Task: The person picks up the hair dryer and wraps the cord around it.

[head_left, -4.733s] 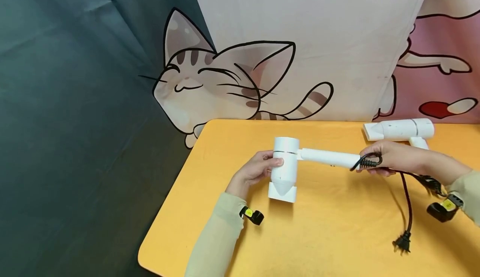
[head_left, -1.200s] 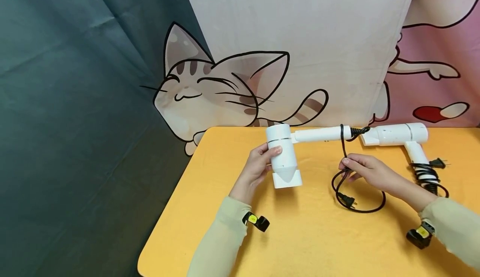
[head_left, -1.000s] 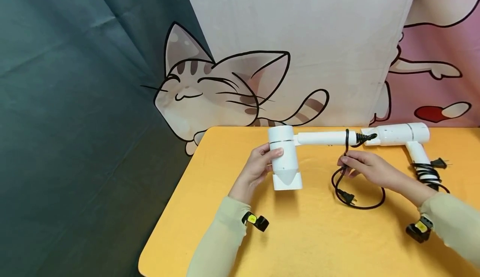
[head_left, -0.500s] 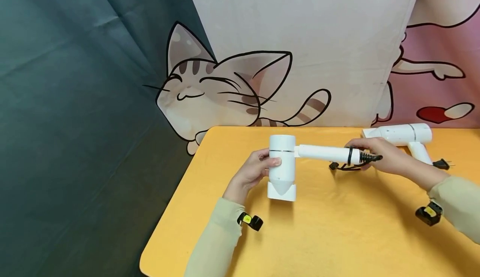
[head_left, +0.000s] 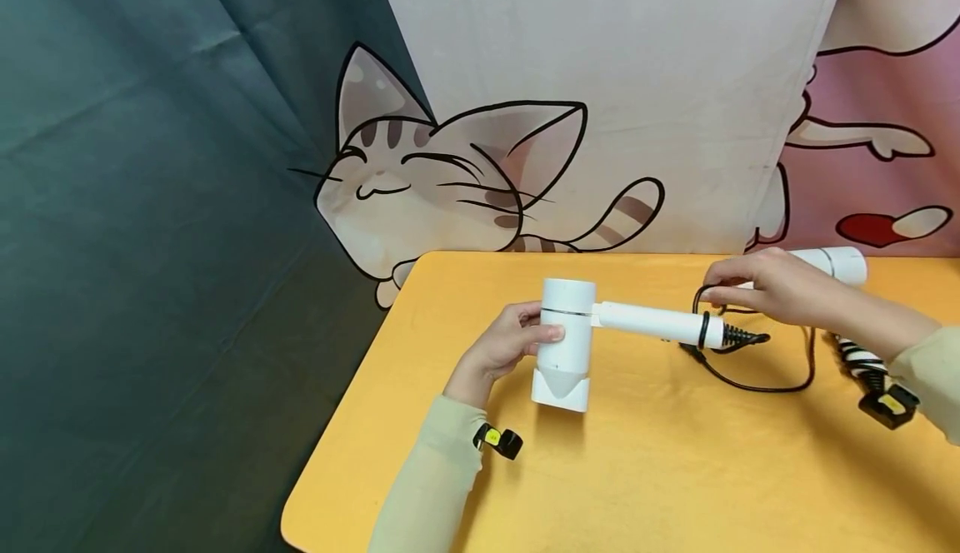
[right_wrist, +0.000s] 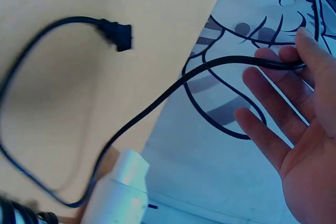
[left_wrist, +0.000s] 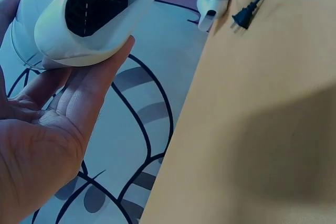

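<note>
A white hair dryer [head_left: 567,336] hangs just over the yellow table, nozzle toward me and handle pointing right. My left hand [head_left: 504,345] grips its barrel, thumb on the near side; the left wrist view shows fingers behind the white housing [left_wrist: 79,51]. One turn of black cord [head_left: 703,330] circles the handle near its end. Above that end my right hand [head_left: 780,286] pinches the cord between thumb and index finger, the other fingers loosely spread in the right wrist view. From there the cord [right_wrist: 231,60] sags in a wide loop down to its black plug [right_wrist: 118,34].
A second white hair dryer [head_left: 847,265] lies at the back right of the yellow table [head_left: 637,470], partly hidden by my right hand and forearm. Black cord [head_left: 862,361] is wound round its handle. A cloth backdrop [head_left: 675,78] with a cartoon cat rises behind the table's far edge.
My right hand first held the handle's end, then drew the cord across the handle and behind it; it now lifts the cord above the handle. My left hand keeps its grip, and the dryer has lowered slightly.
</note>
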`<control>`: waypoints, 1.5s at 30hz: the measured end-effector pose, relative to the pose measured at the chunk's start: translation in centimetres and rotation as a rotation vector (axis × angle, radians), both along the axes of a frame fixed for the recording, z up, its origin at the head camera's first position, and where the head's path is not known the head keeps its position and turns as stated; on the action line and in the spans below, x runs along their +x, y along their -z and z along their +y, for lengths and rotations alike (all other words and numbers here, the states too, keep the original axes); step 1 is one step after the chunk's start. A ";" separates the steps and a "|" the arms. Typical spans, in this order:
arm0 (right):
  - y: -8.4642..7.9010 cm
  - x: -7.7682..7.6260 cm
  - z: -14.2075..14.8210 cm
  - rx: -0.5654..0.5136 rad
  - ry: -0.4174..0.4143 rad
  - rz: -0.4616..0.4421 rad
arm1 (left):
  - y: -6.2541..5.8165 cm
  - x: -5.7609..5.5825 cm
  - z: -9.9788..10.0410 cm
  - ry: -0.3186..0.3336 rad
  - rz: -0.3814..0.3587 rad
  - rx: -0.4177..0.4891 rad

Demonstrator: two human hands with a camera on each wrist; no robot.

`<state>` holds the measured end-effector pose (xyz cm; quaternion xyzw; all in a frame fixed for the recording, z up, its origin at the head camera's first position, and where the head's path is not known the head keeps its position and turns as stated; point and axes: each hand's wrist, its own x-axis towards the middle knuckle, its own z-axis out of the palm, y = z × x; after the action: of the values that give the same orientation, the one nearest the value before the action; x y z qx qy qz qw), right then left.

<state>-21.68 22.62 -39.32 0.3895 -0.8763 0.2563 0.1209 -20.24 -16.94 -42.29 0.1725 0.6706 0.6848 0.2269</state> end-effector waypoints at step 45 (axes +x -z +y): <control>-3.0 2.4 -2.7 -0.050 0.109 -0.240 | 0.9 -1.2 1.5 -0.227 0.038 -0.087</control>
<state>-19.32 19.87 -36.33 0.3048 -0.8976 0.3160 0.0384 -21.39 -15.40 -43.18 0.0983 0.7191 0.6730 0.1426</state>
